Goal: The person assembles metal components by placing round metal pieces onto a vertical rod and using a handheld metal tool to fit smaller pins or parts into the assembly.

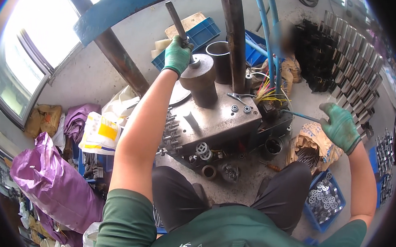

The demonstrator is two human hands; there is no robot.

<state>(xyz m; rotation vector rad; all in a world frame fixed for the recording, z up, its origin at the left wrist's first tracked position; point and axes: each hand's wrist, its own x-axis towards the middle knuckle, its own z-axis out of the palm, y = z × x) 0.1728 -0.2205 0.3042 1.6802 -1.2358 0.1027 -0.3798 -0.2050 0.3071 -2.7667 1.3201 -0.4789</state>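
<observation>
My left hand (178, 56), in a green glove, is closed around a steel shaft (175, 16). The shaft stands slightly tilted above a thick round metal cylinder (199, 79) on the heavy steel bench block (225, 120). My right hand (341, 126), gloved alike, is out to the right with its fingers at the end of a thin blue lever (302, 115). That lever runs from a dark unit beside the block. Two small bearings (241, 108) and a pliers-like tool (240, 99) lie on the block.
Two dark posts and a blue crossbeam (127, 12) frame the bench. Shafts (173, 133) line its left edge. A blue crate of metal wheels (323, 201) and a paper sack of rods (311, 149) stand right. Stacked metal sleeves (354, 55) rise behind. A purple sack (54, 183) leans left.
</observation>
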